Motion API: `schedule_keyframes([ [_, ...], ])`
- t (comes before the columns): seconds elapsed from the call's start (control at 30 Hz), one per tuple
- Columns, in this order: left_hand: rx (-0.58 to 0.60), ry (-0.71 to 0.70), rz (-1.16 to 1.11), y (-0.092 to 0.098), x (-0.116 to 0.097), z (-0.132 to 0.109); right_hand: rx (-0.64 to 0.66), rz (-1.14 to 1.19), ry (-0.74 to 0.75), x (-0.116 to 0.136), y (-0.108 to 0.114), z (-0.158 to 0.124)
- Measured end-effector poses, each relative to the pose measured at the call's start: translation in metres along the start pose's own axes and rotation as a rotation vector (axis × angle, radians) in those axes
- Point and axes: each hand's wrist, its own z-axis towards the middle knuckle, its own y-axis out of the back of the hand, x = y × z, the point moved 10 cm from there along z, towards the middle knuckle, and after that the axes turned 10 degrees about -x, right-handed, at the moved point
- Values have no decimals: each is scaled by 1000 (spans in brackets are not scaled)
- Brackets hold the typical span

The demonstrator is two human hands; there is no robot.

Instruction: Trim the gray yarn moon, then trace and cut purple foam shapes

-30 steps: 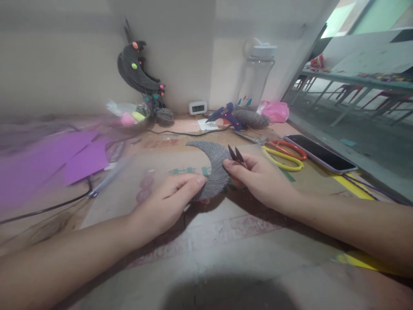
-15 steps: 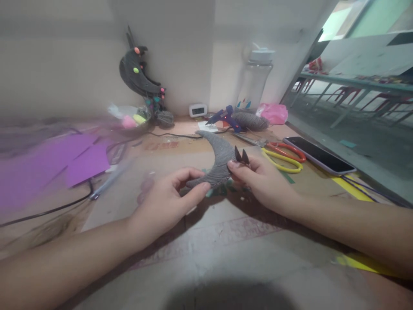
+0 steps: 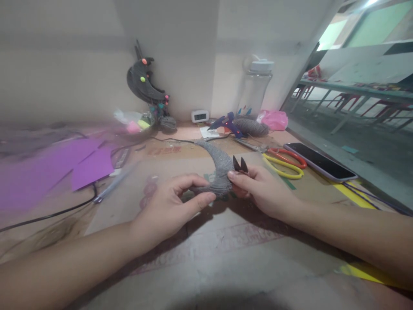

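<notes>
A grey yarn-wrapped crescent (image 3: 219, 165) is held up off the table between both hands. My left hand (image 3: 171, 206) pinches its lower tip between thumb and fingers. My right hand (image 3: 263, 189) grips the crescent's right edge and also holds small dark thread snips (image 3: 240, 165), whose two blades point upward beside the crescent.
On the table lie yellow and orange scissors (image 3: 284, 165), a phone (image 3: 319, 161), a blue glue gun (image 3: 226, 122), a grey yarn ball (image 3: 251, 127), a pink bag (image 3: 274, 119), a water bottle (image 3: 256, 88), a small clock (image 3: 200, 116), purple paper (image 3: 87, 165), a black cable (image 3: 48, 213) and a dark decorated crescent (image 3: 143, 86) against the wall.
The crescent has been lifted from lying flat on the table and tilted edge-on; my left hand went from pressing on it to pinching its lower tip.
</notes>
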Motion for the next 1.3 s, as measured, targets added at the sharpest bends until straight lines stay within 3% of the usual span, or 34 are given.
schedule_keyframes([
  [0.13, 0, 59, -2, -1, 7, 0, -12, 28, 15, 1, 1, 2],
  [0.27, -56, 187, -27, 4, 18, 1, -81, -103, 49, 9, 8, 3],
  [0.53, 70, -33, 157, -7, 4, 4, -124, -203, 145, 20, 13, 1],
  [0.77, 44, 29, 126, -4, 13, 3, -15, -172, -15, 0, 0, -1],
  [0.93, 54, 9, 206, -5, 11, 3, -6, -243, 12, 1, -3, -3],
  [1.17, 42, -27, 259, -5, 4, 2, 76, -20, -50, 4, -15, -3],
  [1.3, 47, -18, 238, -4, 5, 1, 70, -7, -46, 3, -14, -1],
])
